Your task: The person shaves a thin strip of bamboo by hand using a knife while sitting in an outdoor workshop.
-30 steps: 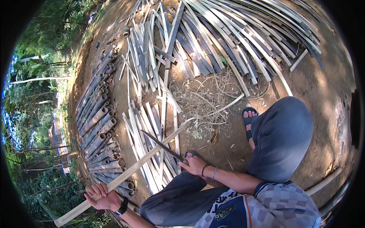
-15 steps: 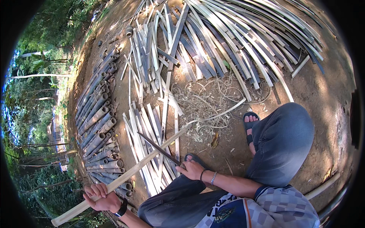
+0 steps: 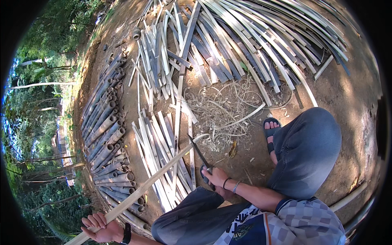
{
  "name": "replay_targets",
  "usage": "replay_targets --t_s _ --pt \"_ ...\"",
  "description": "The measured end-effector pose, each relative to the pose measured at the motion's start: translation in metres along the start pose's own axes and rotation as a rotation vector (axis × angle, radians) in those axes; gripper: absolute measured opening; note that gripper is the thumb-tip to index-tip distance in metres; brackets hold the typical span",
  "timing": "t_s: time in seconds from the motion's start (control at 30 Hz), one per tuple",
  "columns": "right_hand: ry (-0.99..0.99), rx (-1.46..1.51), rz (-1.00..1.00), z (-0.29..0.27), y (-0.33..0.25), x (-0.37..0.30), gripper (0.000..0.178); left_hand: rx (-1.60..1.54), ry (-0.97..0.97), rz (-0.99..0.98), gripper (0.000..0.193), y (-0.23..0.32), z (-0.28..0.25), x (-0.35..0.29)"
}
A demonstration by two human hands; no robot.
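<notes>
My left hand (image 3: 100, 227) is closed around the near part of a long pale bamboo strip (image 3: 151, 179), which slants up and right over the ground. A thin curled end (image 3: 201, 136) shows at the strip's far tip. In my right hand (image 3: 216, 177) is the handle of a knife with a long dark blade (image 3: 199, 152). The blade points up and left, and its tip lies by the strip's far end; whether they touch I cannot tell. My right fingers wrap the handle, partly hiding it, above my sandalled left foot.
Curly shavings (image 3: 228, 110) lie on the dirt ahead. Split bamboo strips are heaped beyond them (image 3: 245, 45) and in a smaller pile (image 3: 163, 163) nearer me. Dark bamboo poles (image 3: 106, 134) are stacked at left, by trees. My bent right knee (image 3: 306, 151) rises at right.
My right hand and the knife have moved right, toward the strip's far end, and the blade stands steeper. My left hand has drawn down and left with the strip.
</notes>
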State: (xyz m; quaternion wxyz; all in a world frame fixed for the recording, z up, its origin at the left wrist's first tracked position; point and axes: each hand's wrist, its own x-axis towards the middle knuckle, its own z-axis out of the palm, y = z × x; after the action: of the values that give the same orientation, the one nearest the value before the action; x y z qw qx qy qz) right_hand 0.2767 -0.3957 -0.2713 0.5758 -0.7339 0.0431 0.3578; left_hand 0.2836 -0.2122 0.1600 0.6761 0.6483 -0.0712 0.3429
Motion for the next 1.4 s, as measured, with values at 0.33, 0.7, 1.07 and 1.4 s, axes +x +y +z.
replay_targets --t_s 0.33,0.7,1.07,1.4 --pt "-0.082 0.438 0.336 -0.028 0.007 0.013 0.064 -0.132 0.202 -0.179 0.037 -0.043 -0.054 -0.006" --pt "0.120 -0.177 -0.033 -0.032 -0.007 -0.010 0.064 -0.151 0.166 -0.145 0.039 -0.044 -0.049 -0.013" --pt "-0.247 -0.208 -0.573 -0.021 -0.094 -0.071 0.057 -0.063 0.335 -0.088 0.038 -0.041 -0.025 -0.023" --pt "0.115 -0.129 0.195 -0.015 0.009 0.017 0.063 -0.103 0.369 -0.072 0.041 -0.038 -0.002 -0.014"
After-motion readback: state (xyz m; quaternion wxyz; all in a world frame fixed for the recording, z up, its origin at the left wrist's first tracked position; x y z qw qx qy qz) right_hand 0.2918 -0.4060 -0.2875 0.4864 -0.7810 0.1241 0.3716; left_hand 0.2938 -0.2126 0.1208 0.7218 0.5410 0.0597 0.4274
